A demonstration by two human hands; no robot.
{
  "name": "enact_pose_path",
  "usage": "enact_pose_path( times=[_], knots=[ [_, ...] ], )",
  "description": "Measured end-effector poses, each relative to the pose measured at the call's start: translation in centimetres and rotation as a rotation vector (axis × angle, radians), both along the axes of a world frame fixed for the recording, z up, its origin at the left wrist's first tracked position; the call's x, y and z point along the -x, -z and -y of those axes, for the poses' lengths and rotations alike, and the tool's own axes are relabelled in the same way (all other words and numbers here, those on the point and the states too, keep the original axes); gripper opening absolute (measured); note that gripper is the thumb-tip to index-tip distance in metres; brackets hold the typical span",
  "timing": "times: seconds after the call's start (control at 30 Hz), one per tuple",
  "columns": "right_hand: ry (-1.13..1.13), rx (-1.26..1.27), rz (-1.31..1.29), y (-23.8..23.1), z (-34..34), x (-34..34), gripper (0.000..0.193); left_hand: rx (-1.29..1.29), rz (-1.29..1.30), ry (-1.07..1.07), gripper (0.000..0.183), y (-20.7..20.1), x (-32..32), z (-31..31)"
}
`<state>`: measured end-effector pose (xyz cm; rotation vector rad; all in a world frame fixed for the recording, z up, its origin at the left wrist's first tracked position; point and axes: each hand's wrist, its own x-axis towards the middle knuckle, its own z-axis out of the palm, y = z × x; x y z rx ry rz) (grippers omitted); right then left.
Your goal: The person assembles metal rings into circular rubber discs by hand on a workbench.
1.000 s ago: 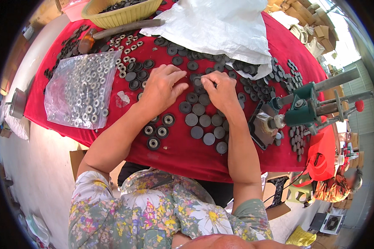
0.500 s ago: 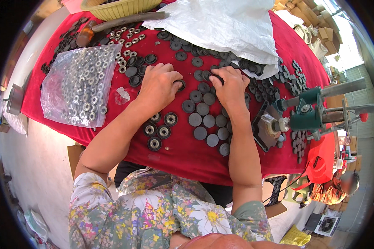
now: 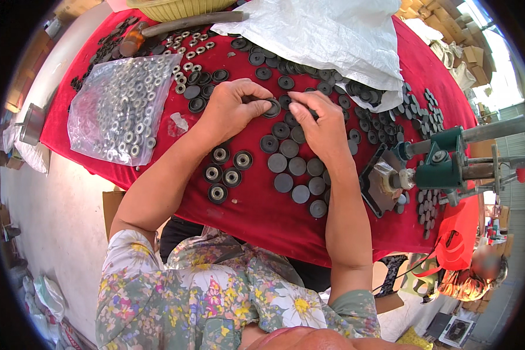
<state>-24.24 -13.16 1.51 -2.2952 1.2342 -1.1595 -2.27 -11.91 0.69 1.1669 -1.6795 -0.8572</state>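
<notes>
My left hand (image 3: 233, 111) pinches a round black cap (image 3: 272, 108) between thumb and fingers, tilted over the red cloth. Close by on the right, my right hand (image 3: 322, 122) has its fingers curled together; a dark thing shows between thumb and index finger, too covered to make out. Its fingertips come near another black disc. Below the hands lie several grey-black discs (image 3: 283, 182) in loose rows. Left of these rests a small group of black wheels with metal bearings (image 3: 231, 177) in their middles. More black caps (image 3: 196, 104) and loose metal bearings (image 3: 181, 88) lie beyond my left wrist.
A clear plastic bag of bearings (image 3: 119, 111) lies at left. Behind it are a wooden-handled hammer (image 3: 195, 23) and a yellow basket (image 3: 181, 9). A white woven sack (image 3: 326, 41) covers the far middle. At right stands a green hand press (image 3: 440, 163) with metal bars.
My left hand has moved right and now holds the black cap up and tilted. The right hand has drawn closer to it, fingertips lower. The whole view has shifted slightly.
</notes>
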Motion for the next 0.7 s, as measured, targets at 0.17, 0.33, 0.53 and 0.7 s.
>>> enact_pose_path(
  times=[0.17,0.33,0.53,0.7],
  knots=[
    [-0.085,-0.292,0.189,-1.1,-1.7,-0.7,0.022,-0.119,-0.273,0.155,0.017,-0.1,0.6,-0.5],
    [-0.019,-0.567,0.333,-2.8,-3.2,-0.9,0.019,-0.215,-0.325,0.173,0.019,-1.4,0.2,-1.4],
    [0.015,-0.233,0.126,-3.4,-7.2,-2.6,0.012,-0.12,-0.47,-0.002,0.021,-3.3,-1.2,-1.8],
    [-0.039,0.273,-0.203,-0.3,-10.2,-4.7,0.018,-0.143,-0.5,-0.017,0.021,-4.1,-1.4,-2.5]
  ],
)
